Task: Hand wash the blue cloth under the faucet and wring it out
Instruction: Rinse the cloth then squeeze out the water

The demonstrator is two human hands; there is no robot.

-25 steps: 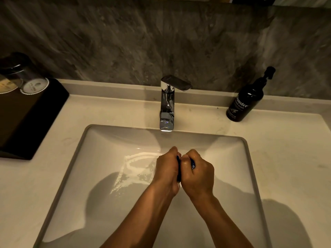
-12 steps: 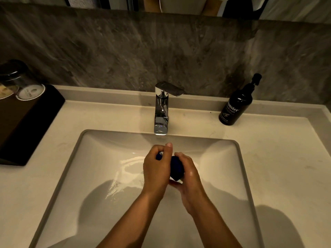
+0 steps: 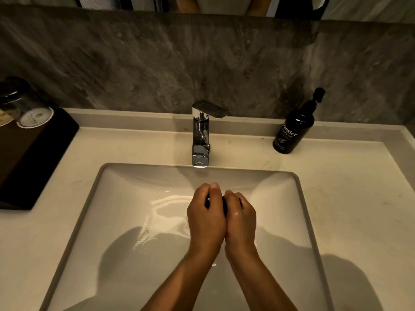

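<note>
Two hands squeeze a cloth over a pale sink, grey stone wall behind.
Black tray [image 3: 33,158] at left, chrome faucet [image 3: 201,140] centre, dark soap bottle [image 3: 295,129] at right — left hand [image 3: 205,218] and right hand [image 3: 241,218] press together, fists clamped on the blue cloth [image 3: 224,204], held above the wet basin [image 3: 125,221] just before the spout.

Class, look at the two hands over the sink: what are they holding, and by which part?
The blue cloth, bunched up small, is squeezed between the left hand and right hand; which part cannot be told.
</note>
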